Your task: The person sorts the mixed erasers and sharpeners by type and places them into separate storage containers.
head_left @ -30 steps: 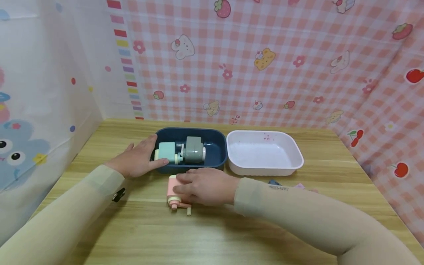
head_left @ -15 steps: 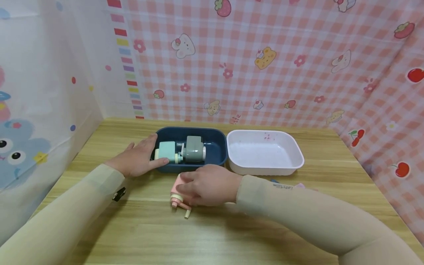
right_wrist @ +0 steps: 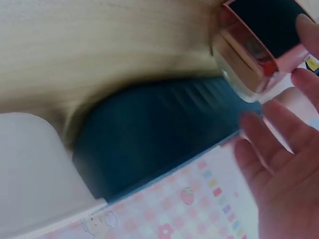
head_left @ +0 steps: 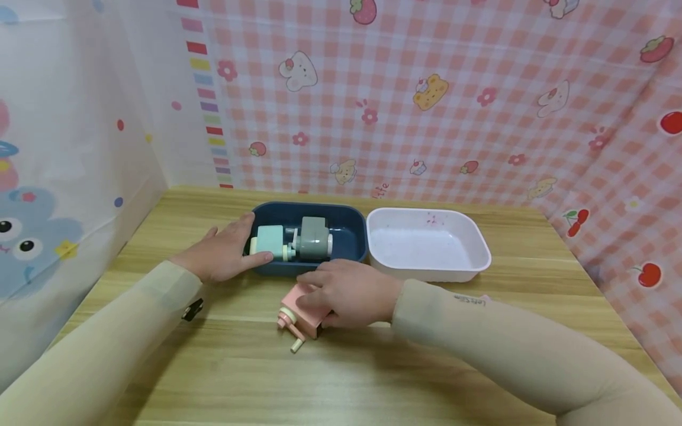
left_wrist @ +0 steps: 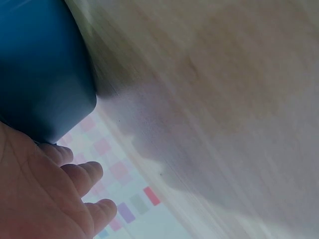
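My right hand grips a pink hand-crank pencil sharpener just in front of the dark blue bin. The sharpener is tilted, with its crank and cream knob towards the front left. In the right wrist view the sharpener shows a dark face and a clear part, pinched by thumb and forefinger. My left hand rests along the left end of the bin, fingers fairly straight, thumb over the front rim. Inside the bin lie a mint sharpener and a grey sharpener.
A white bin stands against the blue bin's right side; a few pink marks show inside it. A small pink item peeks out behind my right sleeve. Patterned cloth rises behind the wooden table.
My right hand has lifted and turned the pink sharpener, shifting it slightly right; its crank now points front left and more of its underside shows. My left hand stays at the blue bin.
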Demonstrator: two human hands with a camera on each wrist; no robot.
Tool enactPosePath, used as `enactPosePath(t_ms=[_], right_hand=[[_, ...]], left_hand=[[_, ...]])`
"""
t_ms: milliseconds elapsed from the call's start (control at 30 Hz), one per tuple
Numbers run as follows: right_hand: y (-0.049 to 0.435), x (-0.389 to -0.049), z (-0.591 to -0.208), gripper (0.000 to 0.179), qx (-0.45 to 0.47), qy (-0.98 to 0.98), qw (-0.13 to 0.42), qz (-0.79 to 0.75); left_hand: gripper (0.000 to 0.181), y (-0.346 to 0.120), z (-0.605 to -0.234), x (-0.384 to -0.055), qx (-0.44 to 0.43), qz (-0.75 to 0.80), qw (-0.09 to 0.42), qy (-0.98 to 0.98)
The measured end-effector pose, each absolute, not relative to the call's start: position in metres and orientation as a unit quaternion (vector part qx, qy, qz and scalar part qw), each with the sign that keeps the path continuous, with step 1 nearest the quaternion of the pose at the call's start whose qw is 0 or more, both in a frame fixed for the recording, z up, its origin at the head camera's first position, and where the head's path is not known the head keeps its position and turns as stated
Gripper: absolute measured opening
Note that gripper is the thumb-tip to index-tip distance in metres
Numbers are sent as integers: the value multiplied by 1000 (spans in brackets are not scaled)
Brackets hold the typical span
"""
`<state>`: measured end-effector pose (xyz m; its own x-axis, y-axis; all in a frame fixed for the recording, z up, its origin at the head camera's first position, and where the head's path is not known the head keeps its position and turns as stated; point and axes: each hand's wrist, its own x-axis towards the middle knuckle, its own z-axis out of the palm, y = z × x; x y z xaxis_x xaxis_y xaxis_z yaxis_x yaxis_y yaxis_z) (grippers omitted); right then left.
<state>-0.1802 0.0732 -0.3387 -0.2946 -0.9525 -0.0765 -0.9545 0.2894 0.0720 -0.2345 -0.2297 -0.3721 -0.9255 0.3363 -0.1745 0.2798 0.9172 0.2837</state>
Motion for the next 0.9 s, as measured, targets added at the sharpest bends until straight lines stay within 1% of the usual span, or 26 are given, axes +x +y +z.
enactPosePath(t_ms=[133, 233, 300, 467, 533, 633, 800, 900], right_hand=[[73, -183, -341, 53, -594, 801, 61, 28], [73, -185, -342, 55, -591, 801, 89, 19], [73, -185, -343, 54, -590, 802, 88, 22], [73, -184, -341, 52, -590, 804, 51, 48], [73, -184, -341, 52, -588, 806, 47, 47], [73, -184, -342, 51, -579, 812, 67, 29], [72, -185, -343, 49, -560, 819, 120, 8], [73, -186, -344, 51, -555, 821, 136, 9]], left_hand=[[118, -229, -372, -234, 159, 124, 110, 973], [119, -229, -372, -235, 158, 122, 110, 974], [120, -229, -373, -235, 158, 123, 109, 974], [119, -230, -374, -236, 160, 128, 109, 973], [119, -231, -374, -235, 160, 129, 108, 973], [119, -231, -374, -236, 161, 128, 108, 973], [120, -229, -373, -236, 161, 126, 110, 973], [120, -228, -372, -235, 160, 126, 111, 973]])
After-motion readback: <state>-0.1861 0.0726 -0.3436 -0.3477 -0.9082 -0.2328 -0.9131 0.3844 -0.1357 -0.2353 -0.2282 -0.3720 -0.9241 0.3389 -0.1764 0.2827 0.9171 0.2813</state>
